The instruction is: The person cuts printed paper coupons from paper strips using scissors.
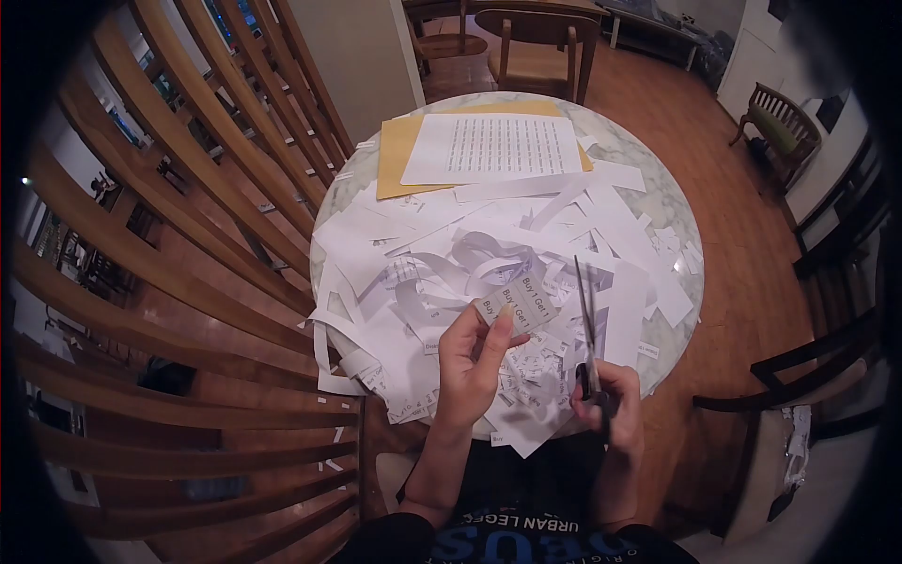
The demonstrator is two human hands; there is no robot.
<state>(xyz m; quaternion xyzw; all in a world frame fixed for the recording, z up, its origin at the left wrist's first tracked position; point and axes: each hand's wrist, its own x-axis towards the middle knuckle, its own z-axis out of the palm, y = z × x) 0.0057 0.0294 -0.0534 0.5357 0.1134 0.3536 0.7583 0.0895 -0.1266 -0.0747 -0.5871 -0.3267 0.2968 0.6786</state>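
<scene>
My left hand (474, 362) pinches a small printed paper piece (519, 305) reading "Buy 1 Get 1", with the thumb on top. In my right hand (615, 399) is a pair of scissors (584, 310), its blades pointing away from me, to the right of the paper piece and apart from it. Beneath both hands lies a heap of cut paper strips and scraps (418, 282), some curled. Farther back, a printed sheet (507, 150) rests on a yellow envelope (390, 169).
The round marble table (672, 211) stands beside a wooden slat railing (202, 202) on the left. A wooden chair (534, 66) is behind it. To the right are a bench (780, 127) and a dark chair (799, 376). Paper bits hang over the table's left edge.
</scene>
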